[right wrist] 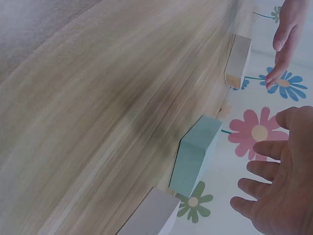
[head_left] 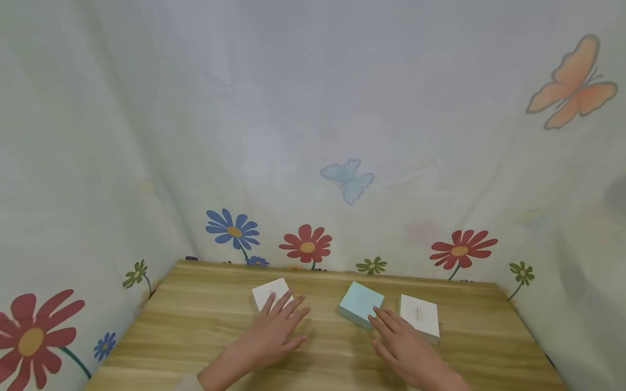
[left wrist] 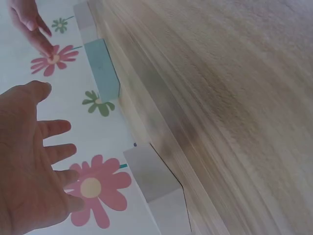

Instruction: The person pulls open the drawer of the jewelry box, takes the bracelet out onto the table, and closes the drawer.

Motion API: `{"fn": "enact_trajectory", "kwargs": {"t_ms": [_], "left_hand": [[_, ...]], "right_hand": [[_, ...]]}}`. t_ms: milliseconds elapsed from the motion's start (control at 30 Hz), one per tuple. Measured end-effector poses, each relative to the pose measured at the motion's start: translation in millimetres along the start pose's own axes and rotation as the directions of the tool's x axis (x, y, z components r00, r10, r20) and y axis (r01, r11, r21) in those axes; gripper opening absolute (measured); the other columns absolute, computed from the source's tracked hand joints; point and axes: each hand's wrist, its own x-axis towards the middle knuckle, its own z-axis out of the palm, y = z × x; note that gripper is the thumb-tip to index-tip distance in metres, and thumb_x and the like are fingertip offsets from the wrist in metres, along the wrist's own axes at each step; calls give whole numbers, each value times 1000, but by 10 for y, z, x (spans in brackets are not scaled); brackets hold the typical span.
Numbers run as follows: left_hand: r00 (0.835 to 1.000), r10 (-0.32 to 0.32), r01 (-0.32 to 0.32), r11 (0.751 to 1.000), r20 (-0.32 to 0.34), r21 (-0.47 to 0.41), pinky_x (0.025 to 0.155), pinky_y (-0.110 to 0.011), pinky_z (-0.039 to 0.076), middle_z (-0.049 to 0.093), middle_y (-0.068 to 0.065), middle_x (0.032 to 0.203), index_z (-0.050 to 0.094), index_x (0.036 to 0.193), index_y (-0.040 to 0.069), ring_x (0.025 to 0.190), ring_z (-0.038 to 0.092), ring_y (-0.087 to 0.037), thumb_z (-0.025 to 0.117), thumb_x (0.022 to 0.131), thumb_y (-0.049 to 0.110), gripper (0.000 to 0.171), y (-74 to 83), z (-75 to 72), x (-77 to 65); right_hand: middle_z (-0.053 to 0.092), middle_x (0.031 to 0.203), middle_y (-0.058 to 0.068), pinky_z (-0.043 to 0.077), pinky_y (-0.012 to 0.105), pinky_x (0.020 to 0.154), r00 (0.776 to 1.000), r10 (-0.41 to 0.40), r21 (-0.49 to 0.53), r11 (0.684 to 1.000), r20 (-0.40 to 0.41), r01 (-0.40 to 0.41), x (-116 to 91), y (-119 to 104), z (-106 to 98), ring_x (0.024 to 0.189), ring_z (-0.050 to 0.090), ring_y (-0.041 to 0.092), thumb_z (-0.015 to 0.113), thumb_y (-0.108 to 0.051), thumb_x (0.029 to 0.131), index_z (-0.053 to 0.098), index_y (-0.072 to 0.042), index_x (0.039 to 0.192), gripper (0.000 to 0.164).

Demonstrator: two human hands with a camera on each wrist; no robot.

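Hanging behind boxes (head_left: 362, 300): flowered cloth (head_left: 274, 136)

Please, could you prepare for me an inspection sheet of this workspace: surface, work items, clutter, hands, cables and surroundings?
Surface: wood-grain table, bearing three boxes.
Work items: left white box, teal box in the middle, right white box; the white boxes carry small print, unreadable here.
Clutter: nothing seen.
Hands: left hand hovers near the left white box, right hand near the teal box; both hold nothing.
Cables: nothing seen.
Surroundings: pale cloth backdrop printed with flowers and butterflies.
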Motion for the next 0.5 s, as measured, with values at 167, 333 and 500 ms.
{"fn": "enact_trajectory", "kwargs": {"t_ms": [167, 333, 500], "left_hand": [[1000, -6, 6, 1000, -17, -9, 117, -66, 19, 38, -9, 161, 51, 149, 16, 150, 27, -38, 45, 104, 53, 58, -37, -30, -14], [999, -34, 33, 999, -15, -16, 116, -66, 20, 39, -9, 160, 51, 148, 14, 148, 31, -39, 47, 104, 51, 58, -74, -28, -60], [997, -44, 42, 999, -65, -24, 114, -69, 22, 44, -11, 156, 52, 146, 12, 146, 33, -42, 50, 103, 51, 58, -148, 18, -118]], "right_hand": [[45, 156, 14, 40, 54, 110, 999, -20, 13, 1000, -31, 21, 47, -2, 49, 141, 43, 39, 44, -44, 108, 53, -6, 147, 55], [48, 153, 15, 43, 54, 106, 995, -73, 3, 997, -64, 73, 89, -33, 100, 138, 47, 40, 48, -39, 108, 55, -5, 145, 51], [49, 153, 13, 44, 52, 107, 993, -93, -20, 996, -71, 92, 132, -77, 150, 137, 49, 37, 49, -39, 107, 56, -8, 144, 49]]}}
